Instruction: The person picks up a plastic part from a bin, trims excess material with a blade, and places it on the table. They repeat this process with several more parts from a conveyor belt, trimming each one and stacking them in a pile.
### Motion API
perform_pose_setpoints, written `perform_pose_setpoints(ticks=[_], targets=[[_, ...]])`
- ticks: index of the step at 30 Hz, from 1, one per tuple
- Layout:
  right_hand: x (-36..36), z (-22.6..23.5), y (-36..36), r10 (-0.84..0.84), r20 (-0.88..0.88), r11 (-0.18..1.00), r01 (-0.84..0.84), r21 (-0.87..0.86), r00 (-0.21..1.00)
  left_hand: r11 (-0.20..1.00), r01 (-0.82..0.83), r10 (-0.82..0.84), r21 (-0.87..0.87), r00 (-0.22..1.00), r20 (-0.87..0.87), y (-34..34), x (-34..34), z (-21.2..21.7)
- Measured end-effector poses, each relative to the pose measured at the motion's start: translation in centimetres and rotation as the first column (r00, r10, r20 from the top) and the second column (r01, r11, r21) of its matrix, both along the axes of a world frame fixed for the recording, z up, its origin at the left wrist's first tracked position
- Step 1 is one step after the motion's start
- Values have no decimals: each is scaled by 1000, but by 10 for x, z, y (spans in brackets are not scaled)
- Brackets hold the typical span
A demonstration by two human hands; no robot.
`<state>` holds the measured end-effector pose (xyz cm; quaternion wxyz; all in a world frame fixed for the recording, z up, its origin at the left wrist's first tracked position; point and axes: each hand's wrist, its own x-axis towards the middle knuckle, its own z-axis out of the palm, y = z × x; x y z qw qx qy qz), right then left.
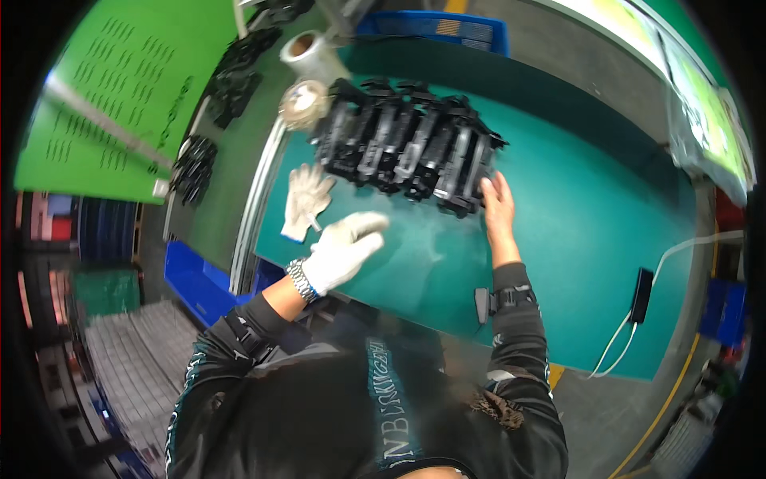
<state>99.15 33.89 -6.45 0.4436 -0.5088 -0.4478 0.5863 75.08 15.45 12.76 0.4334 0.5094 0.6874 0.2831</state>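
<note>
A row of long black plastic units (405, 144), resembling printer cartridges, stands side by side on the green table (574, 215). My bare right hand (499, 211) is at the right end of the row, fingers stretched out along the last unit; I cannot tell whether they touch it. In front of the row's left part, my left hand (345, 251) hovers in a white knit glove, a little blurred, with nothing visible in its fingers. A loose white glove (307, 199) lies flat just beyond it.
Behind the row's left end stand a roll of tape (304, 104) and a roll of clear film (313, 60). On the left runs a belt (227, 156) with black parts. A black box with cables (641, 295) lies at right; a blue crate (435, 28) is behind.
</note>
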Motion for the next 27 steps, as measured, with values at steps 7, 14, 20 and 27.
perform_pose_setpoints(ticks=[7, 14, 20, 27], targets=[[18, -6, -44, 74, 108, 995, -66, -75, 991, 762, -521, 528, -385, 844, -97, -172, -79, -11], [26, -12, -63, 59, 255, 993, -30, -118, 965, 583, -733, 757, -351, 647, -94, -234, -226, -44], [14, -9, -109, -15, 359, 971, 99, -217, 933, 420, -881, 813, 217, 259, -521, -207, -429, -32], [-36, 10, -209, -156, 413, 872, 322, -369, 897, 277, -959, 742, -60, 253, -620, -125, -604, -15]])
